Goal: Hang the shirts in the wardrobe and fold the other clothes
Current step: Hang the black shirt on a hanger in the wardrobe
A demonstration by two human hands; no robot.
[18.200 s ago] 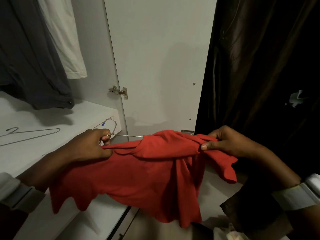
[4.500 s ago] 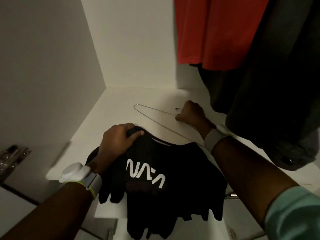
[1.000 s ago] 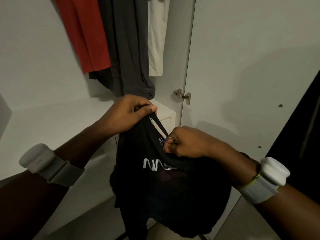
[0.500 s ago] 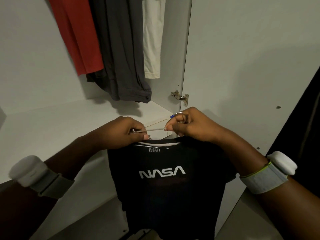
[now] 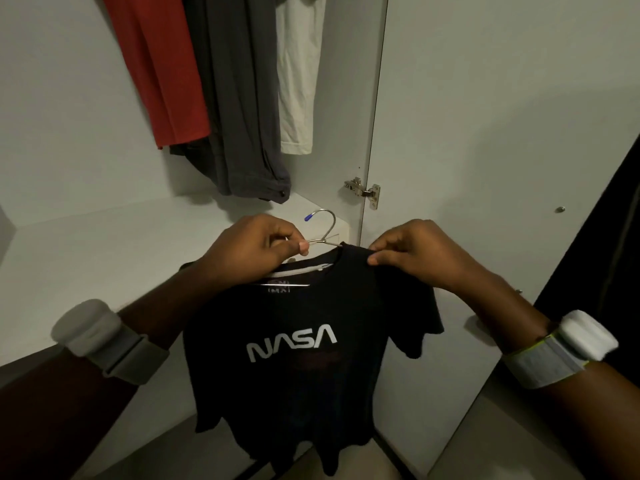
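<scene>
The black NASA T-shirt (image 5: 304, 355) hangs in front of me on a wire hanger (image 5: 323, 225), held in the air just before the wardrobe shelf (image 5: 104, 244), its print facing me and its hem dropping below the shelf edge. I keep it up and square so I can judge whether the shoulders sit evenly on the wire. My left hand (image 5: 256, 249) has its fingers (image 5: 300, 244) curled and pinching the hanger at the base of the hook, which carries the weight and stops the wire from swinging. My right hand (image 5: 412, 252) pinches the fabric at the shoulder seam beside the collar, fingers clenched on the cloth, I judge to tug it over the hanger's arm. The blue-tipped hook stands free above my left hand, ready for the rail, which is out of view.

Beyond, a red shirt (image 5: 156, 71), a dark grey shirt (image 5: 239, 98) and a cream shirt (image 5: 298, 74) already hang side by side, so this one looks to be next in the row. To the right the wardrobe door (image 5: 485, 116) stands open on its hinge (image 5: 363, 192).
</scene>
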